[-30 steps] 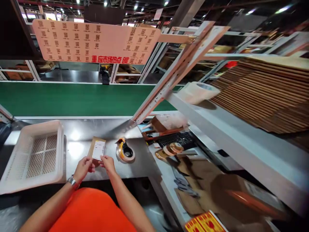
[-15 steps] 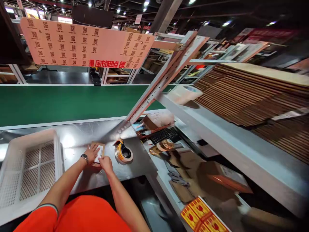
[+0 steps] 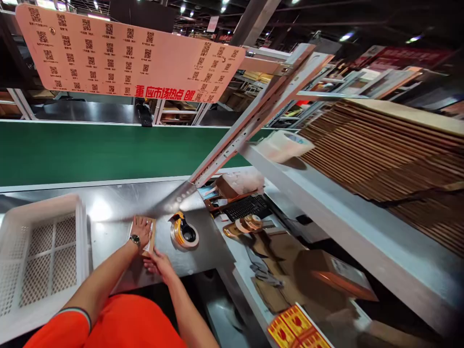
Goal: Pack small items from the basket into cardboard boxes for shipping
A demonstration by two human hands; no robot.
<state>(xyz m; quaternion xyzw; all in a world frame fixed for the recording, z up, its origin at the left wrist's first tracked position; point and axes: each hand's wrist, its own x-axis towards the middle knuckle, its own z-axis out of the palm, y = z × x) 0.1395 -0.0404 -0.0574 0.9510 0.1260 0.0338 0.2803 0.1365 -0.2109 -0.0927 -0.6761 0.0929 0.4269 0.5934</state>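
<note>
A small cardboard box point(image 3: 153, 231) with a white label on top lies on the metal bench. My left hand point(image 3: 142, 230), with a watch at the wrist, is pressed flat over the label with its fingers stretched out. At the box's near right corner is my right hand point(image 3: 159, 265), thumb and fingers apart. Whether it touches the box is hard to tell. Just right of the box sits a tape dispenser point(image 3: 185, 232) with a roll of tape in it.
A white plastic basket point(image 3: 81, 241) stands at left. Beyond the bench runs a green conveyor belt point(image 3: 108, 154). On the right, a shelf point(image 3: 326, 217) carries stacked flat cardboard point(image 3: 380, 150) and a tape roll point(image 3: 286, 145). Below are a keyboard point(image 3: 246, 208) and a brown box point(image 3: 337, 270).
My left hand has slid right and now covers more of the label. My right hand has moved down toward me and its closed fingers have loosened apart. The view has shifted slightly.
</note>
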